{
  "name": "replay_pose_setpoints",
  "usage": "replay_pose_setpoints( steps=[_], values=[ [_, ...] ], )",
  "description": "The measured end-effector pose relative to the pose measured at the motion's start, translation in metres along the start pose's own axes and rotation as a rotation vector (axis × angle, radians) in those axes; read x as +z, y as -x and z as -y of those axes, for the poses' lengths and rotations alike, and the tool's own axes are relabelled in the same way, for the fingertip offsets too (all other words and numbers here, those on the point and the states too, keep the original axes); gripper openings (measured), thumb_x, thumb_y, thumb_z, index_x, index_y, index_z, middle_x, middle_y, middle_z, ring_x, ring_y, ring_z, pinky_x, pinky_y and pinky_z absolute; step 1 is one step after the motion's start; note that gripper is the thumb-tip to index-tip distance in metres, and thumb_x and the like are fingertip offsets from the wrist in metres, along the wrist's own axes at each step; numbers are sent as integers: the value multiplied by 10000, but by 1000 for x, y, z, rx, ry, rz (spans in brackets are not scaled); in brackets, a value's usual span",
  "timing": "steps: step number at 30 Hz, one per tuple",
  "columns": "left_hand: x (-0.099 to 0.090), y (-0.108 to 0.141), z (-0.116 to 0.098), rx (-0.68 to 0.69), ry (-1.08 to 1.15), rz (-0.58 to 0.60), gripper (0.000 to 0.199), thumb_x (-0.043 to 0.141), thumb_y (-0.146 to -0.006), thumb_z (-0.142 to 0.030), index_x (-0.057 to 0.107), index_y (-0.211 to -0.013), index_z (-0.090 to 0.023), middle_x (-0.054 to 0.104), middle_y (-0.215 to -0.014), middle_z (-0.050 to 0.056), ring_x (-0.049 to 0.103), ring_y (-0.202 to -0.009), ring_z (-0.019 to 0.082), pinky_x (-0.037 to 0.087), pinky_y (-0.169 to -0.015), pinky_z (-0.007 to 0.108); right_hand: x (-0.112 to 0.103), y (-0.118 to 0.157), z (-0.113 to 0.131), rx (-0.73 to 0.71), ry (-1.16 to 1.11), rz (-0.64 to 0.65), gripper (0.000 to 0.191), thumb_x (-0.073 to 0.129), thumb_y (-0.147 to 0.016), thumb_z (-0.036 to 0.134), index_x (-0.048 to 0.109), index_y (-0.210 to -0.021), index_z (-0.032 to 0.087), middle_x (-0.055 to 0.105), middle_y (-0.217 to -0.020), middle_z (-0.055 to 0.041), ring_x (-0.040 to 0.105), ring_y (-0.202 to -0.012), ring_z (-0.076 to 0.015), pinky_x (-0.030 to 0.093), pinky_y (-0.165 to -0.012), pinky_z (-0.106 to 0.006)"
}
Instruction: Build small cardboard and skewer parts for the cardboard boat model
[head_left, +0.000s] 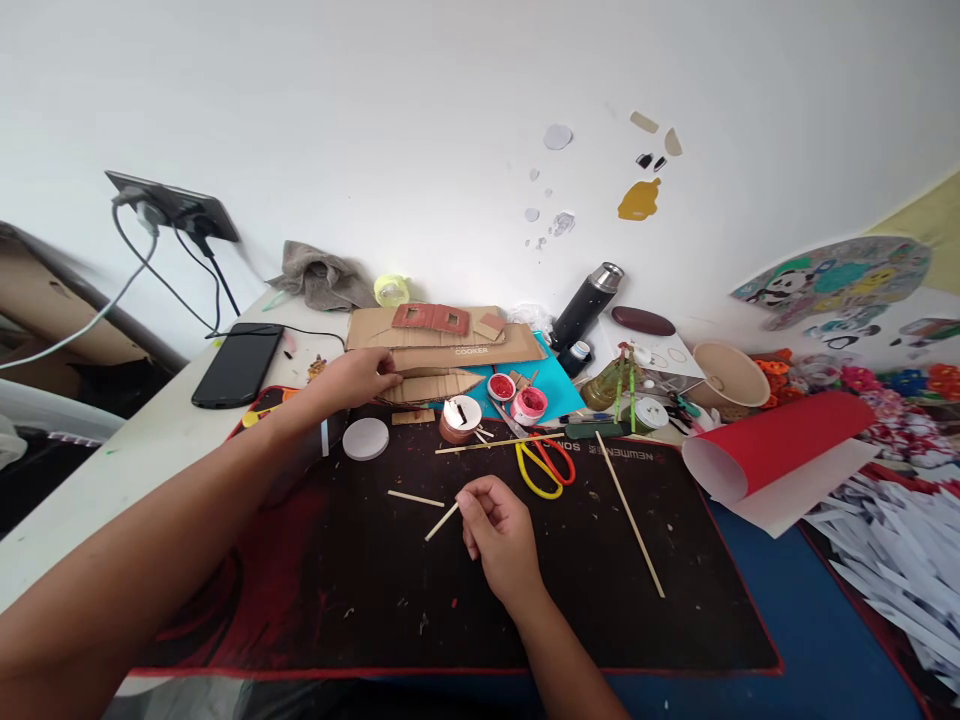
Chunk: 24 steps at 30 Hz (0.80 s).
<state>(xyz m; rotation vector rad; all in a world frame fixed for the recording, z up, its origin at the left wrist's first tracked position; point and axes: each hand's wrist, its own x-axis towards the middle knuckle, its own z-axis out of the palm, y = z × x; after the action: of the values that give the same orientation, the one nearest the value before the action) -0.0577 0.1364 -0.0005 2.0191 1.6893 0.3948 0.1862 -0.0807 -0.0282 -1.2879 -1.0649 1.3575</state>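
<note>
My left hand (366, 376) reaches to the back of the mat, its fingers closed at the near-left end of a pointed, boat-shaped piece of corrugated cardboard (439, 384). Over the middle of the mat, my right hand (495, 520) pinches a short wooden stick (441, 522), which points down to the left. Another short stick (415, 498) lies just left of it. One longer stick (499, 443) rests behind my right hand, and a second long stick (630, 515) lies to the right. Scissors (541, 468) with red and yellow handles lie between them.
Open jars of red paint (529, 403) and a brown-sided jar (459, 432) with a white top stand behind the sticks. A round white lid (365, 439), a phone (237, 366), a black flask (589, 303) and a red paper roll (780, 445) surround the work area.
</note>
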Motion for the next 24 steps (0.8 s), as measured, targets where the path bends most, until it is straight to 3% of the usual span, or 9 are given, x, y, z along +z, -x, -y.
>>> replay_pose_setpoints(
  steps=[3, 5, 7, 9, 11, 14, 18, 24],
  values=[
    [-17, 14, 0, -79, 152, -92, 261, 704, -830, -481, 617, -871, -239, 736, -837, 60, 687, -859, 298, 495, -760, 351, 0, 0, 0, -2, -6, -2, 412, 741, -933, 595, 629, -847, 208, 485, -518, 87, 413, -421, -85, 324, -421, -202],
    [-27, 30, -2, -111, 290, -123, 314, 652, -899, -507, 606, -1027, -224, 732, -853, 44, 677, -778, 255, 516, -690, 336, -1, -1, 0, -4, -13, -1, 417, 742, -934, 598, 626, -844, 208, 486, -517, 86, 414, -422, -85, 326, -422, -203],
    [-31, 48, -8, -113, 457, -126, 428, 588, -953, -527, 544, -1236, -209, 756, -955, 55, 689, -746, 225, 553, -627, 325, 0, -3, 2, -8, -25, -6, 428, 744, -930, 609, 622, -842, 208, 481, -515, 88, 410, -418, -84, 324, -418, -202],
    [-29, 66, -16, -83, 600, -124, 530, 606, -950, -521, 501, -1368, -212, 768, -1129, 77, 724, -851, 215, 608, -681, 328, 0, -5, 3, -14, -41, -20, 438, 746, -927, 622, 622, -850, 208, 475, -510, 91, 408, -410, -84, 320, -410, -201],
    [-21, 82, -25, -64, 887, -112, 554, 756, -874, -508, 590, -1300, -195, 771, -1175, 86, 737, -943, 220, 639, -798, 344, 0, -6, 6, -23, -54, -35, 438, 748, -928, 622, 627, -864, 206, 473, -509, 94, 412, -406, -84, 319, -405, -199],
    [-6, 100, -36, -142, 1186, -73, 563, 941, -700, -470, 689, -1102, -169, 816, -1053, 82, 767, -906, 252, 650, -799, 356, 1, -7, 13, -59, -61, -58, 414, 752, -942, 594, 642, -884, 199, 476, -518, 94, 419, -406, -81, 319, -402, -193],
    [9, 113, -44, -142, 1207, 60, 615, 948, -707, -511, 718, -1163, -167, 835, -1130, 116, 793, -1034, 341, 664, -877, 446, 4, -10, 29, -156, -40, -88, 359, 741, -976, 536, 657, -897, 197, 483, -522, 92, 427, -408, -79, 327, -401, -188],
    [22, 122, -50, -86, 1058, 125, 636, 912, -733, -576, 701, -1194, -191, 820, -1229, 115, 775, -1137, 369, 640, -987, 513, 1, -14, 52, -318, -11, -186, 265, 717, -1015, 444, 672, -910, 205, 480, -534, 95, 430, -405, -80, 344, -391, -189]
  ],
)
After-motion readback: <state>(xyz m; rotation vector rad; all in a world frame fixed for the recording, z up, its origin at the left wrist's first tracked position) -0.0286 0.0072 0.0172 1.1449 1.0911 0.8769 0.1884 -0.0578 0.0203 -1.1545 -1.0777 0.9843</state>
